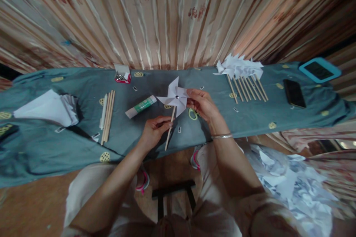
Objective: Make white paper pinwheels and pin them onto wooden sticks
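Note:
A white paper pinwheel (172,98) with a silver pin at its centre is held up over the table, fixed to a thin wooden stick (167,139). My left hand (156,129) is closed round the stick below the blades. At the pinwheel's right side, my right hand (204,103) pinches a blade between thumb and fingers. Just behind that hand lie scissors with light green handles (193,114), partly hidden. A green and white glue stick (141,106) lies left of the pinwheel.
On the green tablecloth (155,77) lie folded paper sheets (47,109), several wooden sticks (109,118) beside a white pen (104,111), and a small box of pins (122,76). Finished pinwheels (240,68), a phone (294,92) and a blue-framed tablet (319,69) lie right. Paper scraps (297,181) fill a bag below.

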